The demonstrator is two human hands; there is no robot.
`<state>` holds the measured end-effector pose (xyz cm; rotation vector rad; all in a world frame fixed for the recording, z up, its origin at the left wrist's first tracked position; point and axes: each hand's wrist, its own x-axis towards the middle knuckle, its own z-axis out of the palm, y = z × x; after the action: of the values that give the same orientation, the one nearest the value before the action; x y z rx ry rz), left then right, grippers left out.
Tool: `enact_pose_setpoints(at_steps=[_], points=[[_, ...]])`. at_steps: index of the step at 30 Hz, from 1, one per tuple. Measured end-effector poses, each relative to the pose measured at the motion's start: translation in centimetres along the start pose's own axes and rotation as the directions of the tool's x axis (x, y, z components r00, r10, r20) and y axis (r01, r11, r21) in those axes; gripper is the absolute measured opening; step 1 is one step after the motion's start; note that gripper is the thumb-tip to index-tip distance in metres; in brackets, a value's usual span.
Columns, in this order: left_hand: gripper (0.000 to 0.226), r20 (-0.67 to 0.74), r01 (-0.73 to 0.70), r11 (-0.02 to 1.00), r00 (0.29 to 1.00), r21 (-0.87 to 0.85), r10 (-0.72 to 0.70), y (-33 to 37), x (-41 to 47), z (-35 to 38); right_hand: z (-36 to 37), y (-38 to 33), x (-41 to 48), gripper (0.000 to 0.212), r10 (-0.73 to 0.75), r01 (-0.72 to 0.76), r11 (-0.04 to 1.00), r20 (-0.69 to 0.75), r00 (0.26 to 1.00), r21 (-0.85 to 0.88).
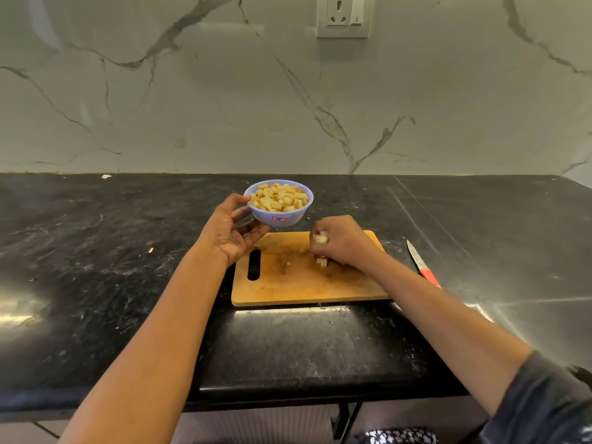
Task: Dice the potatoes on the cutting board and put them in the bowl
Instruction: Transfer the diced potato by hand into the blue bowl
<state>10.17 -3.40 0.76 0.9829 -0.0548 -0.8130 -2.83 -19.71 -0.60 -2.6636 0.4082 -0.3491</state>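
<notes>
Potato dice [278, 197] fill the bowl [282, 216], which the left hand [233, 232] grips at its rim. Right hand [339, 243] pinches several cubes [321, 238] over the cutting board [304, 283].

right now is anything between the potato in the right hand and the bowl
Nothing visible. The right hand grips potato pieces over the board; the bowl, held by the left hand, is up and to its left, open and nearly full. The knife lies off to the right.

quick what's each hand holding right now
Left hand: holds the bowl by its side.
Right hand: curled round potato pieces over the cutting board.
</notes>
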Motion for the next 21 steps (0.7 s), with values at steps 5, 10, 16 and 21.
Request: enact_pose_setpoints(at_steps=[5,10,16,21], points=[[0.041,-0.009,-0.001,1.0,1.0,0.023,0.001,-0.2,0.0,0.1,-2.4,0.3,1.2,0.01,0.395,-0.269,0.734,-0.07,0.916,0.624],[0.036,0.029,0.02,0.996,0.999,0.084,-0.022,-0.7,0.0,0.6,-5.7,-1.9,4.2,0.018,0.444,-0.143,0.475,-0.096,0.891,0.868],[0.034,0.1,0.079,0.99,0.991,0.116,-0.091,-1.2,0.0,1.1,-4.1,-5.4,6.3,0.025,0.244,-0.048,0.734,-0.197,0.949,0.677],[0.032,0.107,0.101,0.989,0.988,0.109,-0.113,-1.3,-0.1,1.2,-3.8,-5.0,5.4,0.033,0.034,0.054,0.854,-0.161,0.986,0.517]])
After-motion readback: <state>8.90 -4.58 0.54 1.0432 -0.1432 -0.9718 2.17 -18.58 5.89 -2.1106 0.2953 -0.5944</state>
